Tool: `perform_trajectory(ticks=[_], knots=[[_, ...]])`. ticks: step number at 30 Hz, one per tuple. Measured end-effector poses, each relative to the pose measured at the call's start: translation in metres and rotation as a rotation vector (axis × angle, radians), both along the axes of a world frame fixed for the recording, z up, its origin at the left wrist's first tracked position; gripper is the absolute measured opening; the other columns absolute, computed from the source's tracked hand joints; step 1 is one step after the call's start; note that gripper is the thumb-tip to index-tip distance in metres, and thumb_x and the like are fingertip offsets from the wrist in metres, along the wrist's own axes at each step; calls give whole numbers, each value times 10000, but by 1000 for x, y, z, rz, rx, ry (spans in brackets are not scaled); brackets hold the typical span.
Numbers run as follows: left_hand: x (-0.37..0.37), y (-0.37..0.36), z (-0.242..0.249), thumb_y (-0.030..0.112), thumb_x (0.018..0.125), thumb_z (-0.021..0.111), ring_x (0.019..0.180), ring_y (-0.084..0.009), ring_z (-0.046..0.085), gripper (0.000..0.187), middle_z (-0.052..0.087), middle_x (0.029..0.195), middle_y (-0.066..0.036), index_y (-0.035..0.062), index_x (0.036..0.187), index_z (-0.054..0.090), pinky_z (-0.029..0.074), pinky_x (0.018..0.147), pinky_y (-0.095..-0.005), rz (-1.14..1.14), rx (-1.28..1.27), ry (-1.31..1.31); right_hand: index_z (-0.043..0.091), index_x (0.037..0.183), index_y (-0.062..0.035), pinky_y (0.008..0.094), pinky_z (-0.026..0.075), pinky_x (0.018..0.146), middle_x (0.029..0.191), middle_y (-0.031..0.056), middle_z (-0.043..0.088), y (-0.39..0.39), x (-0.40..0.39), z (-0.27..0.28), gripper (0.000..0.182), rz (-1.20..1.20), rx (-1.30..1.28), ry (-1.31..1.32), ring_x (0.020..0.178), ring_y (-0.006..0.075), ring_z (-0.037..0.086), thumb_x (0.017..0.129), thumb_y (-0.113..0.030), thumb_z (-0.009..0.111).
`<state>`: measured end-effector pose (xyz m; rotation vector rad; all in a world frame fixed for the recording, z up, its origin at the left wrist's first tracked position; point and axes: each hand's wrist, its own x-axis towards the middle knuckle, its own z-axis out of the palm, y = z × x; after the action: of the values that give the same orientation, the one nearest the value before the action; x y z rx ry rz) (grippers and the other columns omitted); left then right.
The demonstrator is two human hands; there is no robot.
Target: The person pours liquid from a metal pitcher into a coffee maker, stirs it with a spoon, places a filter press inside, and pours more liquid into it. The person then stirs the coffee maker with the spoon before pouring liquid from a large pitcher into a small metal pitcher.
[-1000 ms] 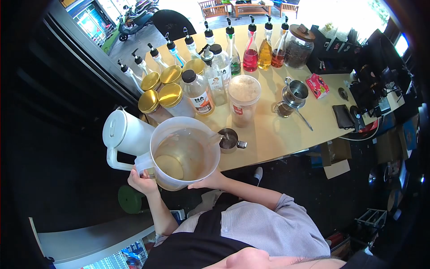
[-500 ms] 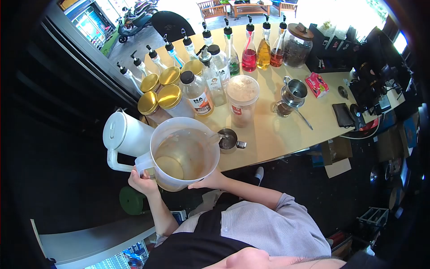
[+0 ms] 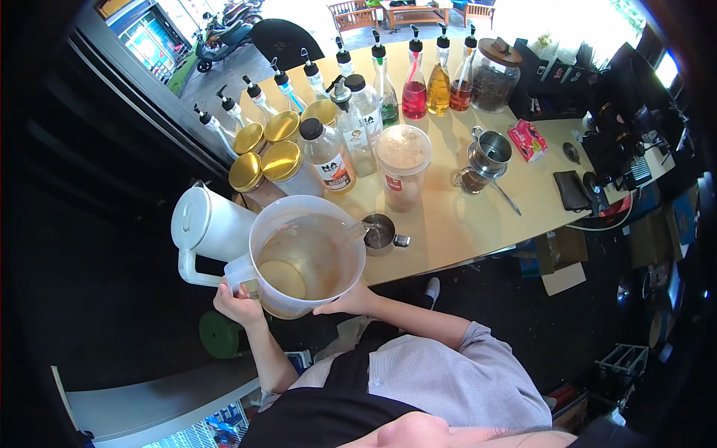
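Note:
A large translucent plastic measuring jug (image 3: 332, 276) is tilted over the table's front edge, with its spout toward a small metal cup (image 3: 382, 233). Clear liquid seems to run from the spout into that cup. My left hand (image 3: 237, 302) is closed round the jug's handle. Against the jug's lower right side my right hand (image 3: 351, 300) grips and supports it, some fingers hidden beneath. Beside the jug, on its left, stands a white lidded pitcher (image 3: 213, 228). Behind the cup is a clear tub of light brown powder (image 3: 403, 168).
Gold-lidded jars (image 3: 282, 160), a brown-labelled bottle (image 3: 328, 157) and several pump bottles (image 3: 415, 82) line the table's back. A metal drip filter (image 3: 489, 153) on a glass, a pink packet (image 3: 528, 140) and a black pouch (image 3: 572, 192) lie to the right.
Almost nothing differs. Both hands keep the jug tilted in the same place, and the liquid at the spout shows a little more clearly over the metal cup.

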<state>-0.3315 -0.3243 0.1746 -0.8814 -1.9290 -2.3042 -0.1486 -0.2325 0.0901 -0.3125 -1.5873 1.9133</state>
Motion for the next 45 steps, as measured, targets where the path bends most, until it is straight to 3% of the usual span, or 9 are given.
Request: perform_trajectory(ticks=[7,9,10,12,22,24,37,43,45], knots=[[0,1,-1,327,940,383,430,-95,311,449,364,518,-14,47,589,372,214,422,-242,8,11,-2,182,1397,19,424,257,1083,1407,190,309,-1,-2,-4,1154,24,-17,-29,1321,288,302,557,-332,891],[3,3,1,316,904,371,444,-54,332,448,398,516,21,-27,661,526,186,424,-228,81,35,-58,172,1399,18,425,253,1084,1413,190,299,-1,-2,-5,1162,25,-16,-27,1326,288,294,557,-333,891],[3,3,1,316,904,371,444,-54,332,448,398,516,21,-27,661,526,186,424,-228,81,35,-58,163,1402,17,426,250,1086,1418,191,288,-1,-2,-5,1170,26,-17,-24,1330,288,286,557,-335,891],[3,2,1,327,940,379,432,-93,316,452,380,521,-18,44,588,372,206,420,-242,36,37,-25,164,1402,18,427,250,1086,1418,190,289,-1,-2,-4,1170,17,-10,-16,1330,288,286,556,-335,891],[0,0,1,325,939,380,430,-90,318,451,381,517,-16,40,590,382,202,418,-241,7,-8,31,182,1397,18,427,257,1084,1407,194,307,-2,-1,-1,1155,-11,33,-12,1321,297,303,557,-337,891],[1,2,2,337,906,349,436,-53,313,464,371,496,33,-6,627,491,171,426,-239,33,4,7,180,1398,18,427,256,1084,1408,195,305,-2,-2,-6,1157,13,14,-38,1322,297,301,558,-340,890],[1,-1,1,328,922,335,448,-57,317,459,380,520,24,-9,658,501,185,429,-235,13,-1,-7,179,1398,21,425,256,1084,1411,198,306,-2,-3,0,1151,-44,57,25,1325,297,300,565,-338,888],[1,0,2,330,923,349,446,-58,317,454,366,515,26,-5,652,494,185,424,-233,30,21,-29,201,1389,30,421,261,1081,1402,201,320,-3,-3,3,1140,-29,5,24,1318,297,312,560,-342,889],[0,-1,1,334,941,387,435,-95,316,453,379,526,-23,47,591,368,209,422,-241,0,35,-26,192,1392,30,423,258,1083,1407,200,311,-3,-3,0,1148,-28,25,13,1321,298,305,560,-345,889]])
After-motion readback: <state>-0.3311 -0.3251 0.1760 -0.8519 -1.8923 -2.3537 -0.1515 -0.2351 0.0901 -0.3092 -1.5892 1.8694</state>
